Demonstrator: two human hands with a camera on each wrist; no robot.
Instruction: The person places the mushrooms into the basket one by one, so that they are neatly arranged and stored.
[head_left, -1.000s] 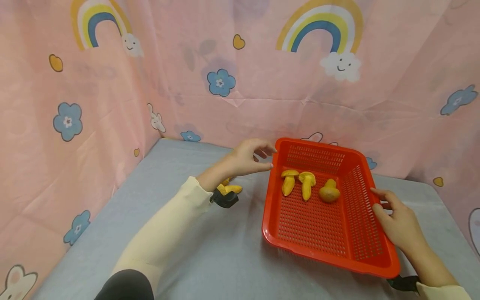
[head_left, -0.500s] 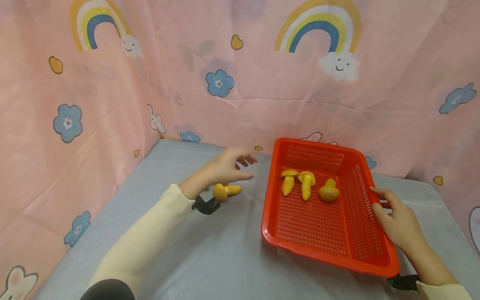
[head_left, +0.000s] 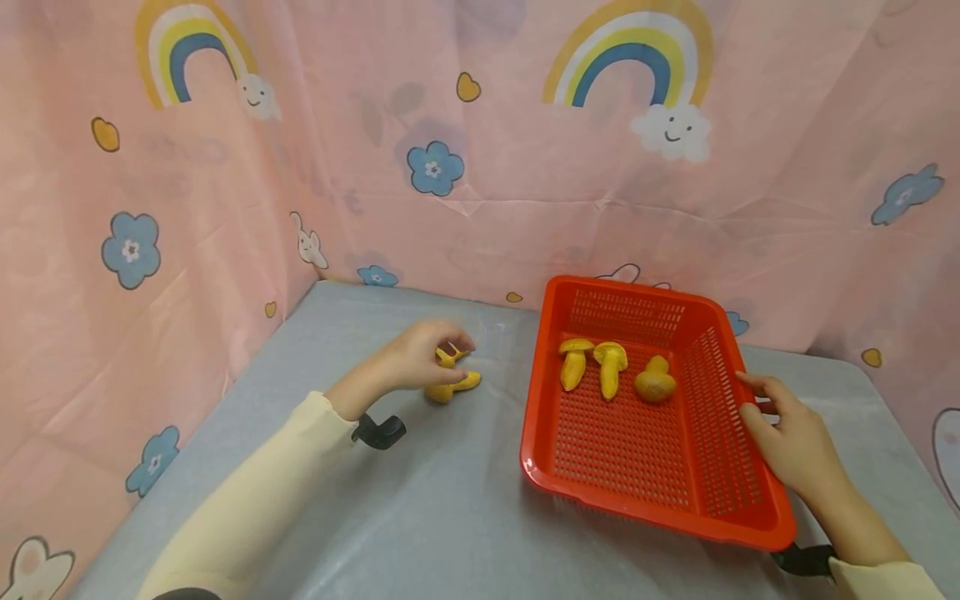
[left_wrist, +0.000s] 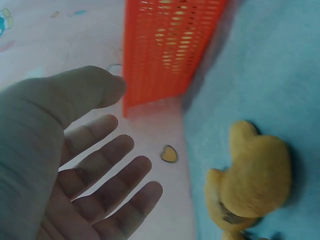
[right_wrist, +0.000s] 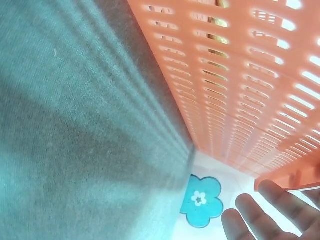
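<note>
My left hand [head_left: 412, 360] hovers over the table with fingers relaxed and nothing between them. Below and beside it lie yellow mushrooms [head_left: 467, 382], partly hidden by the hand in the head view. In the left wrist view, those mushrooms [left_wrist: 260, 175] sit close together on the cloth, apart from the spread fingers [left_wrist: 132, 172]. At the right, my right hand [head_left: 798, 446] holds the right rim of a red plastic basket [head_left: 645, 523], thumb near the top and fingers at the outer side. Inside the basket lie three mushrooms [head_left: 611, 371], toward its far left and middle.
A grey-blue cloth [head_left: 420, 500] covers the table. Pink printed fabric [head_left: 495, 242] hangs behind the table and along its left side. The basket's perforated wall [left_wrist: 170, 45] rises beyond the left hand.
My left hand has moved left and down, from beside the basket's left rim to above the loose mushrooms. The right hand has stayed at the basket's rim.
</note>
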